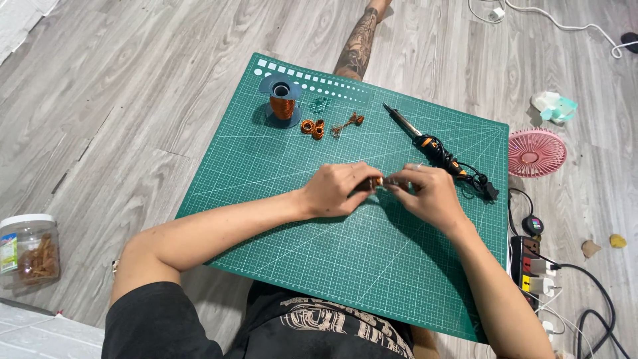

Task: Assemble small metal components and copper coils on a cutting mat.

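Pinching a small copper-coloured wire coil [376,181] between the fingertips of both hands, left hand [337,189] and right hand [428,194] meeting over the middle of the green gridded cutting mat [279,199] on the grey wood-look floor [119,113]. Both closed on the coil, mostly hidden between them. Beyond the hands on the mat: blue spool of copper wire [282,101], two more small copper coils [312,127], black-and-orange soldering iron [428,143] toward the far right.
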